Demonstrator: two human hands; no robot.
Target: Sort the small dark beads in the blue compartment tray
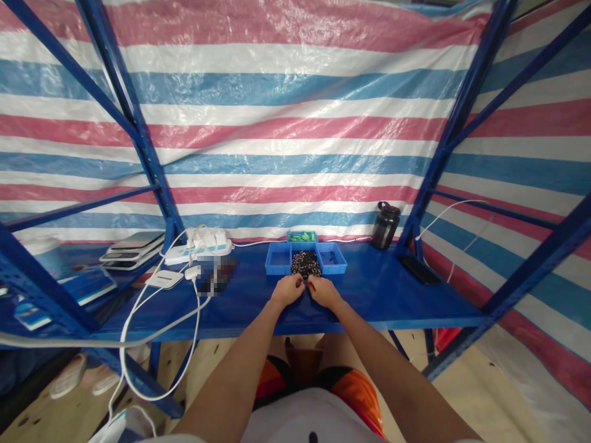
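Observation:
My left hand (pixel 289 289) and my right hand (pixel 322 291) are close together at the front edge of a middle blue bin filled with small dark and light pieces (pixel 306 263). The fingers of both are pinched; whatever they hold is too small to make out. To the left of the pieces is a blue bin (pixel 279 258) that looks bare inside. On the right, another blue bin (pixel 332 257) has a few small dark items. Behind them sits a small container of green pieces (pixel 301 236).
A dark bottle (pixel 385 225) and a black flat object (pixel 419 269) are at the right. At the left lie a power strip (pixel 198 246), looping white cables and stacked flat devices (pixel 132 249). Blue metal posts frame the table (pixel 369 301).

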